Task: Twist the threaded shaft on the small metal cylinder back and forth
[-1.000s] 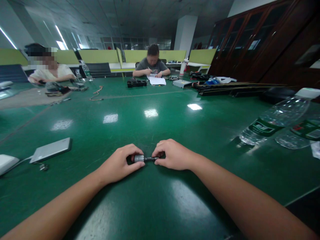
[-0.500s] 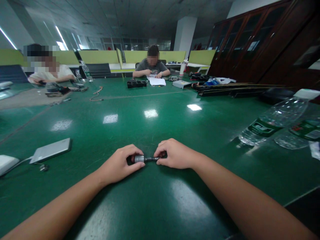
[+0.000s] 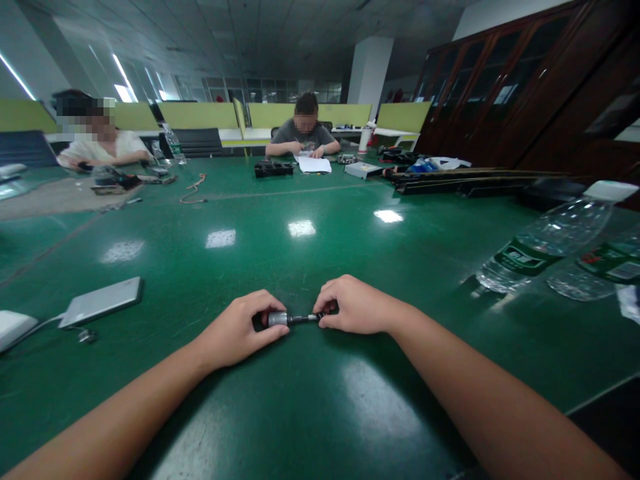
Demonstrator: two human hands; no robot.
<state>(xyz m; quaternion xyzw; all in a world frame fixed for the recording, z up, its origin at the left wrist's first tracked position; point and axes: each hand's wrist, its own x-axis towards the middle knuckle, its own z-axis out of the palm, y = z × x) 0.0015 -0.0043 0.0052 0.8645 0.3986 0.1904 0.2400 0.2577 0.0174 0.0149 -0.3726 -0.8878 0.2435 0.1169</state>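
My left hand (image 3: 253,325) is closed around a small silver cylinder (image 3: 278,319), which looks like a motor, just above or on the green table (image 3: 240,413). From its right end a thin dark shaft (image 3: 300,319) reaches across toward my right hand (image 3: 345,308). Thumb and fingertips of that hand pinch a small black piece (image 3: 321,316) at the shaft's far end. A lighter stretch of shaft shows beside the black piece. My fingers partly hide both the cylinder and the black piece.
Two clear water bottles (image 3: 550,240) stand to the right. At left lies a silver flat device (image 3: 103,302) with a white cable and a small metal part (image 3: 87,335). Across the table sit two people, near a black part (image 3: 273,169), papers (image 3: 315,164) and long dark strips (image 3: 450,179).
My right hand has shifted slightly to the right along the shaft, and more of the shaft's lighter end shows. My left hand still holds the cylinder in the same place.
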